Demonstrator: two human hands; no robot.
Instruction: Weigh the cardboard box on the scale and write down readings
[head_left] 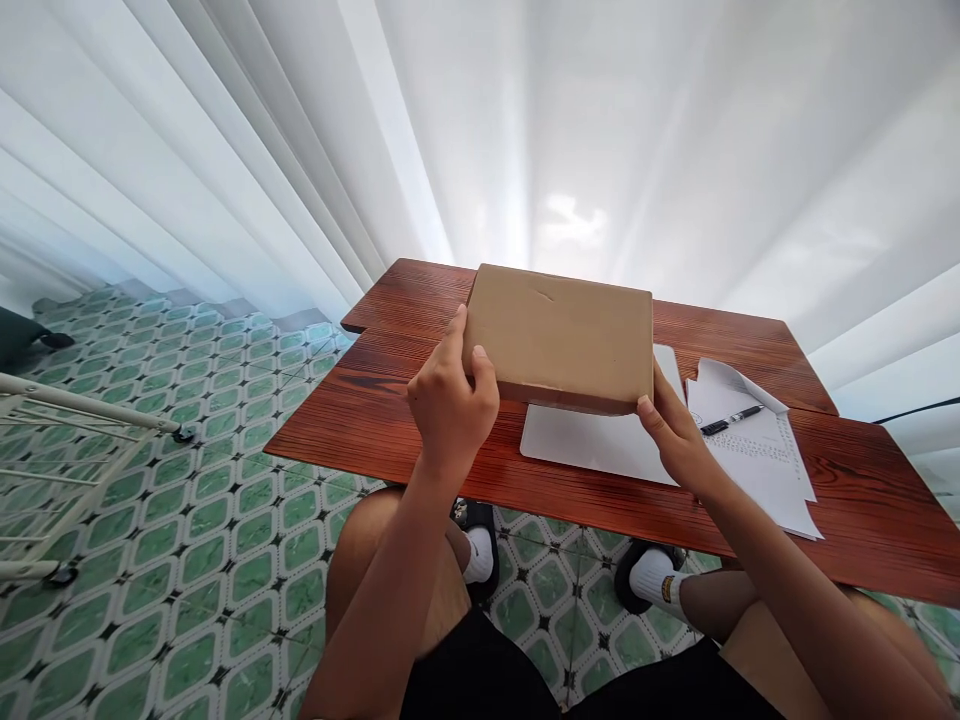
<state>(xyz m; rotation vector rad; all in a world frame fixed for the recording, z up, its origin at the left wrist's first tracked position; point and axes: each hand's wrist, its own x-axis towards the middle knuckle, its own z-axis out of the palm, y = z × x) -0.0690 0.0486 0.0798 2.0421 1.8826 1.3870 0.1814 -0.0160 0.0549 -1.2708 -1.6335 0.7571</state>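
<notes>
A closed brown cardboard box (562, 335) is held up over the table, slightly tilted, with a small crease on its top face. My left hand (455, 390) grips its left end, thumb at the near corner and index finger along the side. At the right near corner, my right hand (673, 425) is closed on the box, thumb in front and the other fingers partly hidden behind it. Below the box lies a flat silver-grey panel (585, 443) like a closed laptop, partly covered from sight by the box.
The reddish wooden table (337, 410) carries handwritten paper sheets (757, 455) with a black pen (731, 420) on the right. White curtains (525, 130) hang behind. A white wheeled rack (82, 420) stands on the green tiled floor (202, 500) at left.
</notes>
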